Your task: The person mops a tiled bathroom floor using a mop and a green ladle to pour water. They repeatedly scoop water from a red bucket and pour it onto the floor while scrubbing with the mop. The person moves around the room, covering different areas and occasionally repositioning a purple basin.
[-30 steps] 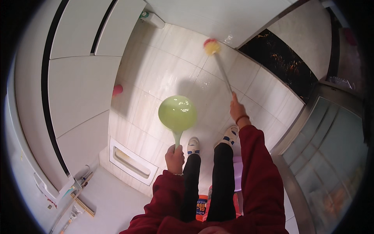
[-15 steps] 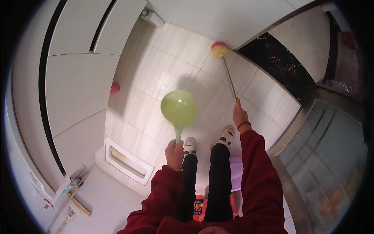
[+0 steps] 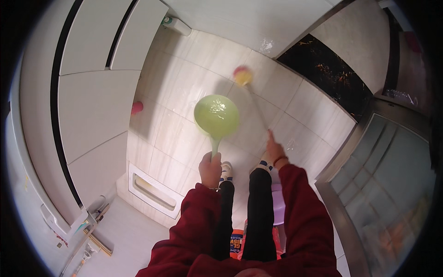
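Note:
A pale green water ladle [image 3: 205, 117] with liquid glinting in its bowl is held out level over the floor. My left hand [image 3: 210, 170] wraps round its handle. Farther right, my right hand [image 3: 275, 150] grips the long thin handle of a brush [image 3: 244, 79], the index finger stretched along the shaft. The round brush head has red and yellow bristles and is smeared by motion. It is over the pale floor tiles [image 3: 184, 81], short of the white wall; I cannot tell whether it touches them. Splashed liquid glistens on the wall's lower part [image 3: 266, 45].
A squat toilet [image 3: 154, 191] is set in the floor at left. White cabinets [image 3: 99, 111] line the left side. A white bottle [image 3: 177, 26] stands in the far corner. Around my feet are a purple basin [image 3: 278, 205] and an orange tub [image 3: 236, 241]. A dark threshold [image 3: 323, 74] lies at right.
The brush head has come away from the wall, moving left and nearer. My right hand has shifted left. The ladle has moved slightly farther out, and wet splashes now show on the wall.

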Demonstrator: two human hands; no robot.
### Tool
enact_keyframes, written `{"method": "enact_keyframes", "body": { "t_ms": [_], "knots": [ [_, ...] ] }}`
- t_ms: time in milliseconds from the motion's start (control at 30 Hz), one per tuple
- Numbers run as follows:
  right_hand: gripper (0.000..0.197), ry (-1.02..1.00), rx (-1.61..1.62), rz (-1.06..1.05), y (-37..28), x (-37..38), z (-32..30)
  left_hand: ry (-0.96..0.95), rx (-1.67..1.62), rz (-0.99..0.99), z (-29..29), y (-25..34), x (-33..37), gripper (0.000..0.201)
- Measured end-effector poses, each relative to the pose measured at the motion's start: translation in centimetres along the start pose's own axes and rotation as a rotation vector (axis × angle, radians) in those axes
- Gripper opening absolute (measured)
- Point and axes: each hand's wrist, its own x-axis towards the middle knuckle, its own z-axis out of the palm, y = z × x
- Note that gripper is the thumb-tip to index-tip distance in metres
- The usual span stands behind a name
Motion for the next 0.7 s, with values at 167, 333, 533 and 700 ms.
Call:
{"method": "enact_keyframes", "body": {
  "t_ms": [167,333,533,700],
  "knots": [
    [0.054,-0.322,-0.167,-0.193,-2.2,-6.7,5.0,0.083,-0.042,-0.009,-1.0,0.0,-1.3,0.029],
    [0.050,-0.028,-0.060,-0.077,-0.6,-2.3,0.3,0.104,0.338,0.231,-0.8,-0.9,-1.6,0.032],
    [0.053,0.025,-0.090,-0.194,2.6,-5.4,3.7,0.078,0.638,0.303,2.1,1.1,-2.8,0.027],
    [0.052,-0.202,-0.191,-0.166,-2.3,-6.8,3.2,0.072,0.798,0.360,2.5,2.0,-1.8,0.025]
  ]
}}
